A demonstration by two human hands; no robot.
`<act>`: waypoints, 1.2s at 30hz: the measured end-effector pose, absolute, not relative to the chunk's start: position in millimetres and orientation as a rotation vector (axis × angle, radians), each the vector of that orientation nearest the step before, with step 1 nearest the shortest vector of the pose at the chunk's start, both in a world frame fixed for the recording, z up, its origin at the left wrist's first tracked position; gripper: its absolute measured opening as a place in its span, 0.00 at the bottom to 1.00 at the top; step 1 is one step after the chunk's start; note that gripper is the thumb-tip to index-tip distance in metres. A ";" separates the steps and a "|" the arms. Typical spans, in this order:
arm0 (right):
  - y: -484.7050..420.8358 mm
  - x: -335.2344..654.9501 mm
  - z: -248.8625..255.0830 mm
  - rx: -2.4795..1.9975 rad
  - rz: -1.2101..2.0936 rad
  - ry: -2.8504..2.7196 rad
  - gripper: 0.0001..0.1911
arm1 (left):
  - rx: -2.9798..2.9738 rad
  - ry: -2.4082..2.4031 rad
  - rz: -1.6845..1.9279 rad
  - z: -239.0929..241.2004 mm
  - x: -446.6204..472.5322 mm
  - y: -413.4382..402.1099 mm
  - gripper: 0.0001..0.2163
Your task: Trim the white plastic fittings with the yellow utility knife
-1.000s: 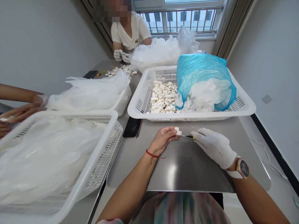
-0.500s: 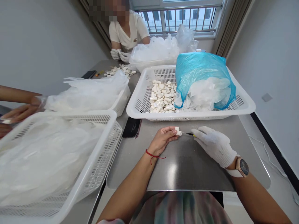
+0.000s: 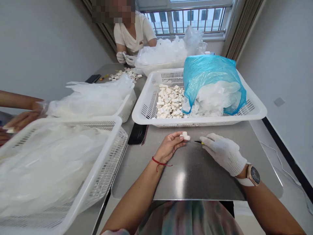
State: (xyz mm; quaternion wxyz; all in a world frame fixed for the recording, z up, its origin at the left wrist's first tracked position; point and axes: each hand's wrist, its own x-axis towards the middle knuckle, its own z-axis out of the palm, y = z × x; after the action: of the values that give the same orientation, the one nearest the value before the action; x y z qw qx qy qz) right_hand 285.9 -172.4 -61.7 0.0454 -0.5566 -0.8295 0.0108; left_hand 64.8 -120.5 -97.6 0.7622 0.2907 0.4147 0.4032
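Note:
Between the thumb and fingers of my bare left hand (image 3: 171,145) is a small white plastic tee pipe fitting (image 3: 186,136). My right hand (image 3: 223,151), in a white knitted glove, is closed around a utility knife (image 3: 201,142); a bit of yellow and a dark, thin blade show past the fingers. The blade points left toward the fitting, with a small gap between them. Most of the knife's handle is hidden in the glove. Both hands are just above the metal table (image 3: 195,176).
Beyond my hands stands a white basket (image 3: 171,121) with many white fittings (image 3: 170,101) and a blue plastic bag (image 3: 210,71). A phone (image 3: 137,133) lies left of it. Another basket (image 3: 117,123) holds clear plastic bags. Co-workers' hands (image 3: 126,58) are at the far end and left.
The knife's blade has come away from the fitting, leaving a gap. The fitting has turned and shifted slightly up in my left hand.

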 end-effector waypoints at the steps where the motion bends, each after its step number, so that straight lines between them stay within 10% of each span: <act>1: -172.4 285.9 -61.8 -1.706 0.022 -2.525 0.17 | 0.639 0.900 0.872 -97.8 64.7 -120.5 0.12; 36: -173.1 285.8 -68.6 -1.683 -0.062 -2.436 0.16 | 0.671 0.858 0.883 -102.1 61.4 -119.8 0.13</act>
State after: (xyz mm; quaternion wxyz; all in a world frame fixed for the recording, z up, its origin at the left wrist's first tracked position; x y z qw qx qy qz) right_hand 285.8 -173.1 -68.6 0.0898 -0.5659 -0.8193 -0.0207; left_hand 61.4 -119.8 -102.1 0.7642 0.3088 0.3947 0.4062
